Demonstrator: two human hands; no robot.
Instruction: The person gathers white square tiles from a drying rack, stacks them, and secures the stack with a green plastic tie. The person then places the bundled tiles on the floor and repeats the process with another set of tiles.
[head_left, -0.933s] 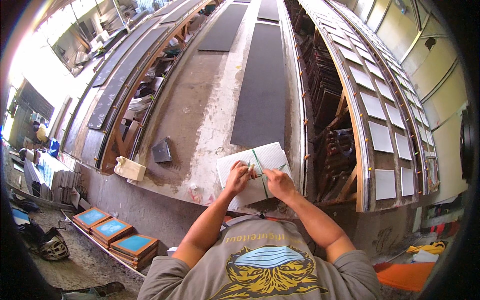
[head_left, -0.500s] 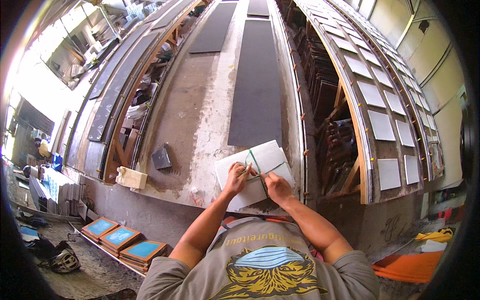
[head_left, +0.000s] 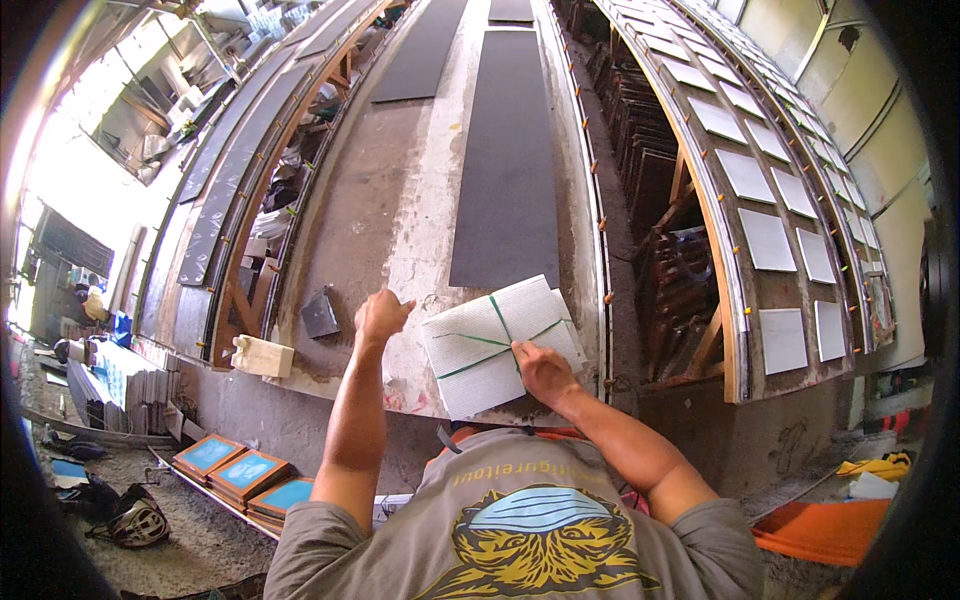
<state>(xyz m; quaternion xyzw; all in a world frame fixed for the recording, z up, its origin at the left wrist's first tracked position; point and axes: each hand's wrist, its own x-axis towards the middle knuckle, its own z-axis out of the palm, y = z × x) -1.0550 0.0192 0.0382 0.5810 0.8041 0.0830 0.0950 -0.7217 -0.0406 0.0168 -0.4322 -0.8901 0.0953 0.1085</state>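
Note:
A stack of white textured sheets [head_left: 470, 375] lies askew at the near edge of the long table. Green string [head_left: 498, 312] runs round it both ways and crosses on top, with loose ends lying on the sheets. My right hand [head_left: 545, 372] rests on the stack's right side, its fingers closed at the string near the crossing. Off to the left, my left hand [head_left: 382, 318] hovers over the table, apart from the stack. Its fingers are loosely bent, a fingertip pointing right, and nothing shows in them.
A long dark sheet [head_left: 505, 170] lies beyond the stack. Left of my left hand are a small dark block [head_left: 321, 314] and a cream block [head_left: 262, 357] at the table's corner. White sheets [head_left: 766, 240] cover the right table. Wooden frames [head_left: 245, 472] with blue centres sit low left.
My left hand has let go of the string and moved left, away from the stack. My right hand stays at the string, slightly lower. The crossed string on top is now uncovered.

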